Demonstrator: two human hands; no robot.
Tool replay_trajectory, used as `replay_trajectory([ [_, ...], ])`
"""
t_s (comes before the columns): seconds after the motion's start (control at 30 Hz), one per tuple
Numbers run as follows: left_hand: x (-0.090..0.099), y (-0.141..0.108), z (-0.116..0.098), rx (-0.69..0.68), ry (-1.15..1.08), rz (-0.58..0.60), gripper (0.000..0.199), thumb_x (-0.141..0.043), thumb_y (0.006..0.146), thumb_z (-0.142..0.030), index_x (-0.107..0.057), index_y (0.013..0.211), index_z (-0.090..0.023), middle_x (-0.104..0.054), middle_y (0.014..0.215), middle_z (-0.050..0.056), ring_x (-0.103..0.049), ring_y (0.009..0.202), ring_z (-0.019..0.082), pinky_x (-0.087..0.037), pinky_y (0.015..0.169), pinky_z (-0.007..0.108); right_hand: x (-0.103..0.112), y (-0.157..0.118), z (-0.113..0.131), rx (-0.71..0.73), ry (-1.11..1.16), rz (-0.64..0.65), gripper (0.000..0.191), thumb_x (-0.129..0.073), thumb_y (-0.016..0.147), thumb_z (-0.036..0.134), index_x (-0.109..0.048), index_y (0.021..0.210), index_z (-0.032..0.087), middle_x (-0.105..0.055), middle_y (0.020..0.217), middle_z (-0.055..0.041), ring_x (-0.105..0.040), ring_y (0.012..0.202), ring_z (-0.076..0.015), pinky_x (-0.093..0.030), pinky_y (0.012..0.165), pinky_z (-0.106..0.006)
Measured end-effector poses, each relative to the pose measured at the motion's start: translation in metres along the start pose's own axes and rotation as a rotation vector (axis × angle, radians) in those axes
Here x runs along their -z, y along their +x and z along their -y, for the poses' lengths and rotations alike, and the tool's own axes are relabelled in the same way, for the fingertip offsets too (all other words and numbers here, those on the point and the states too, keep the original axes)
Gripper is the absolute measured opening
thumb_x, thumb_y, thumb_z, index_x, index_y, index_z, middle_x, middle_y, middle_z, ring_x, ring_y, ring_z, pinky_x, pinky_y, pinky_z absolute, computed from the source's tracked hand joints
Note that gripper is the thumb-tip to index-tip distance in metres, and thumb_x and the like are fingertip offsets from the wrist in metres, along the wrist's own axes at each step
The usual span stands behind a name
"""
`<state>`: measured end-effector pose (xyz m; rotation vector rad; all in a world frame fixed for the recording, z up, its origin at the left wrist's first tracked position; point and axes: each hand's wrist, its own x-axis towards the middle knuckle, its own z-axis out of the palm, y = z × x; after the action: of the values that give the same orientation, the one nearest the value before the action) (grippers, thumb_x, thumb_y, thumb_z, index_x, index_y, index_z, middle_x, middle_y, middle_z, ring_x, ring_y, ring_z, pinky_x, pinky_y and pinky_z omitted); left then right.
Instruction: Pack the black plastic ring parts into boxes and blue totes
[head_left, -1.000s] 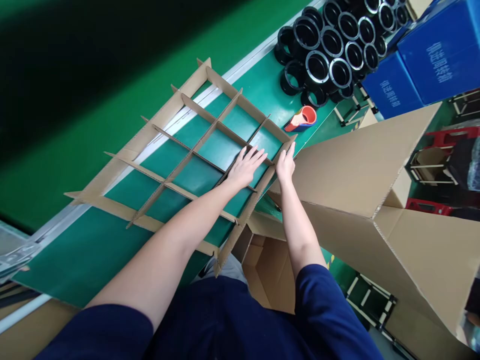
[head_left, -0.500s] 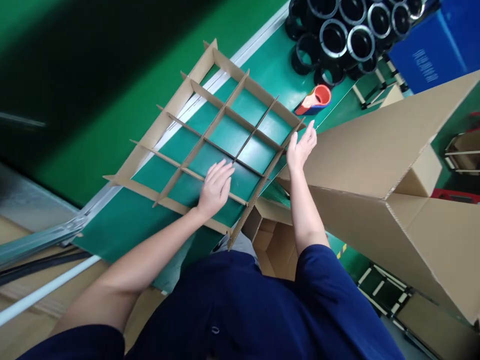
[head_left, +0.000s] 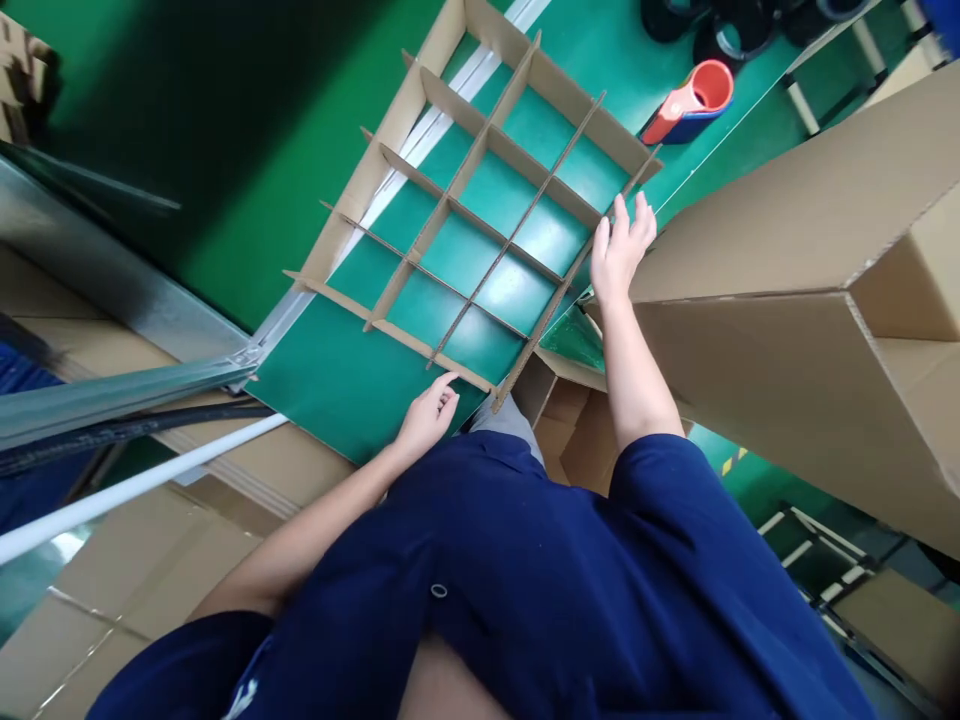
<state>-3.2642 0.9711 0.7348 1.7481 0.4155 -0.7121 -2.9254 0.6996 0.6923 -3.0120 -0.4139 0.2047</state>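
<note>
A cardboard divider grid (head_left: 499, 228) of interlocked strips lies on the green table (head_left: 330, 370), forming several square cells. My left hand (head_left: 431, 408) is at the grid's near edge, its fingers partly curled and apart, holding nothing that I can make out. My right hand (head_left: 621, 250) is beside the grid's right edge, with fingers spread and the fingertips close to the outer strip. Whether those fingertips touch the strip is not clear.
A large cardboard box (head_left: 757, 370) stands at the right. Below the grid's right edge is an open box (head_left: 592, 440). An orange and blue tape holder (head_left: 694, 100) and black rings (head_left: 739, 35) are at the back. A white pole (head_left: 150, 485) crosses the left.
My left hand has drawn back from over the grid's cells to its near edge. My right hand stays at the right edge. The camera view has shifted, and the strips near my left hand show fully.
</note>
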Motion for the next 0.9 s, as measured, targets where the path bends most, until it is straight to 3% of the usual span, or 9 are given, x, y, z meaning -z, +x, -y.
replay_trajectory([
  [0.13,-0.007,0.003,0.008,-0.097,0.151,0.085,0.056,-0.042,0.099,-0.027,-0.044,0.154,-0.018,-0.072,0.100,0.006,-0.067,0.089,0.020,-0.056,0.082,0.031,0.040,-0.076,0.041,0.094,0.101,0.089,0.057,-0.020,0.103,0.025,-0.047,0.153,0.023,-0.042,0.155,-0.0150,-0.036,0.148,-0.0312,-0.035,0.118,-0.062],
  [0.23,-0.016,0.011,0.007,-0.167,0.321,0.007,0.050,-0.037,0.100,-0.024,-0.057,0.144,-0.014,-0.071,0.112,0.013,-0.065,0.106,0.026,-0.055,0.093,0.038,0.054,-0.133,0.068,0.178,0.168,0.297,0.054,-0.034,0.095,0.016,-0.058,0.144,0.020,-0.049,0.150,-0.0159,-0.050,0.137,-0.0298,-0.049,0.109,-0.051],
  [0.33,-0.021,0.032,-0.008,-0.319,0.455,-0.079,0.052,-0.034,0.098,-0.016,-0.060,0.143,-0.015,-0.065,0.133,0.016,-0.057,0.123,0.029,-0.050,0.104,0.043,0.055,-0.159,0.081,0.166,0.145,0.430,0.051,-0.041,0.093,0.015,-0.059,0.141,0.014,-0.044,0.155,-0.0195,-0.057,0.127,-0.0291,-0.056,0.098,-0.042],
  [0.43,-0.020,0.068,-0.030,-0.414,0.546,-0.023,0.073,-0.034,0.088,-0.002,-0.044,0.157,-0.022,-0.040,0.164,0.008,-0.043,0.142,0.031,-0.044,0.112,0.048,0.054,-0.157,0.085,0.145,0.077,0.456,0.044,-0.041,0.099,0.019,-0.060,0.139,0.015,-0.045,0.156,-0.0169,-0.058,0.127,-0.0260,-0.054,0.098,-0.037],
  [0.5,-0.018,0.092,-0.042,-0.390,0.584,0.048,0.084,-0.036,0.082,0.003,-0.036,0.162,-0.027,-0.027,0.171,0.003,-0.033,0.151,0.032,-0.038,0.117,0.053,0.054,-0.150,0.086,0.173,0.026,0.471,0.042,-0.037,0.102,0.021,-0.062,0.135,0.020,-0.048,0.155,-0.0119,-0.057,0.127,-0.0239,-0.052,0.099,-0.034],
  [0.6,-0.018,0.115,-0.048,-0.377,0.614,0.093,0.085,-0.040,0.081,0.002,-0.035,0.162,-0.026,-0.028,0.170,0.004,-0.027,0.155,0.032,-0.031,0.122,0.058,0.053,-0.139,0.086,0.261,-0.067,0.508,0.040,-0.033,0.103,0.021,-0.066,0.127,0.021,-0.055,0.149,-0.0094,-0.059,0.120,-0.0230,-0.051,0.092,-0.031],
  [0.9,-0.018,0.113,-0.045,-0.383,0.696,0.092,0.092,-0.035,0.078,0.009,-0.033,0.162,-0.028,-0.025,0.171,0.002,-0.027,0.155,0.029,-0.027,0.123,0.061,0.046,-0.121,0.090,0.463,-0.259,0.609,0.035,-0.035,0.105,0.015,-0.069,0.108,0.015,-0.063,0.119,-0.0141,-0.057,0.101,-0.0244,-0.038,0.070,-0.031],
])
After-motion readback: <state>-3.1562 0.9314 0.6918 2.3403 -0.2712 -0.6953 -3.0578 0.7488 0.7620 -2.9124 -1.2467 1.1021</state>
